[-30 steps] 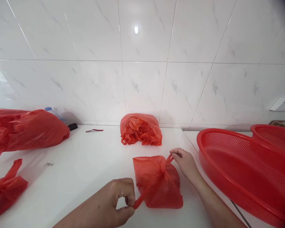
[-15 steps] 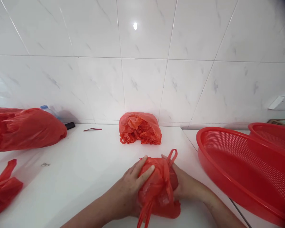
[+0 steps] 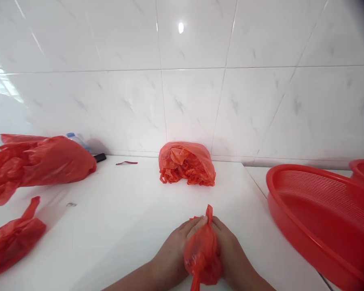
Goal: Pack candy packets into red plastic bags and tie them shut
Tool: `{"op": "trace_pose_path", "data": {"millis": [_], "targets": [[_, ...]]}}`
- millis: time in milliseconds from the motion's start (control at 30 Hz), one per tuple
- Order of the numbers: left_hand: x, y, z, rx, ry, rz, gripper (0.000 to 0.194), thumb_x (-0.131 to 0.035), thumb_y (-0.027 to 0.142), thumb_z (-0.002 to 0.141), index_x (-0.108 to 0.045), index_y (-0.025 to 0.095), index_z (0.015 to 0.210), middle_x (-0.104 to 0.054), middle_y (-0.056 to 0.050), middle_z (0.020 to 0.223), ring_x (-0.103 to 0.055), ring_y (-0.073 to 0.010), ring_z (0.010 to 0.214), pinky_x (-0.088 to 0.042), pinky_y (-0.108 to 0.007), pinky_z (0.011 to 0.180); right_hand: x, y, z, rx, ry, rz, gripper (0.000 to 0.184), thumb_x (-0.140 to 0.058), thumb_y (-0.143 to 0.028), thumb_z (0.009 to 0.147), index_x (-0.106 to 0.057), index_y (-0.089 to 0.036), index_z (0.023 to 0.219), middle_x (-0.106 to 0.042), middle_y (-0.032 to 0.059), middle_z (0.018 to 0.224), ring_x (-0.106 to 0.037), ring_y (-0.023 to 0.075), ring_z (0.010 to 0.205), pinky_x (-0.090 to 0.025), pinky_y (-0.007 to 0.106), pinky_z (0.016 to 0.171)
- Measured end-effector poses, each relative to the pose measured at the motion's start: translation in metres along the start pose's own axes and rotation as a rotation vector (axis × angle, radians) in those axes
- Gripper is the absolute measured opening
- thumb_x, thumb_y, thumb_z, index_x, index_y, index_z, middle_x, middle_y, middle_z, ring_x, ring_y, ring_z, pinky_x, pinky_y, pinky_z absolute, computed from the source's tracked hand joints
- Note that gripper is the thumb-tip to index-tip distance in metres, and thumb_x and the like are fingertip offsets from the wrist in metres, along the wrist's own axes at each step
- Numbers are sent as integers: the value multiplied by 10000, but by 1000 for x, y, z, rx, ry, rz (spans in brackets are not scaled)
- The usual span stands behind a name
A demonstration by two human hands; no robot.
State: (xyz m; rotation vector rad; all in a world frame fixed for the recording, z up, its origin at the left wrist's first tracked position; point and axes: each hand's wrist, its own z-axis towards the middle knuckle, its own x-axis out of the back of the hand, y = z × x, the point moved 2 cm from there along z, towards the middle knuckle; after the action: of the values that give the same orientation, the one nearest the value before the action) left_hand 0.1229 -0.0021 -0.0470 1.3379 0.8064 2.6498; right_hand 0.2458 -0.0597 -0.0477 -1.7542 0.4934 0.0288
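A red plastic bag (image 3: 202, 254), bulging with contents I cannot make out, is held between my two hands low in the middle of the view. My left hand (image 3: 177, 250) is closed against its left side, fingers along the top. On the right side, my right hand (image 3: 230, 250) wraps round it, its fingertips partly hidden. One twisted handle sticks up between the hands and another hangs toward me. Beyond them, a bundle of crumpled red plastic bags (image 3: 186, 163) rests against the wall.
Left on the white table (image 3: 115, 226) lie a large red bag (image 3: 60, 159), a smaller tied red bag (image 3: 18, 238), a bottle with a blue cap (image 3: 74, 138), a black object (image 3: 100, 157) and a thin red strip (image 3: 126, 163). A red plastic basket (image 3: 300, 226) stands at right.
My hands have drawn closer together around the bag, which looks more squeezed, and have moved slightly lower. The camera view has turned a little to the left.
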Motion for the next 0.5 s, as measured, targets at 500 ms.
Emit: {"op": "trace_pose_path", "data": {"millis": [500], "targets": [[114,-69,-54,513,171,167,168,-483,221,814,-632,206,890,-656,-35,952,-623,-210,879,-509,-332,798,39,26,19,520,27,-1103,469,-455,-271,825,-448,-278,1294,-386,52,1413,-389,208,1303,-405,375,1036]]}}
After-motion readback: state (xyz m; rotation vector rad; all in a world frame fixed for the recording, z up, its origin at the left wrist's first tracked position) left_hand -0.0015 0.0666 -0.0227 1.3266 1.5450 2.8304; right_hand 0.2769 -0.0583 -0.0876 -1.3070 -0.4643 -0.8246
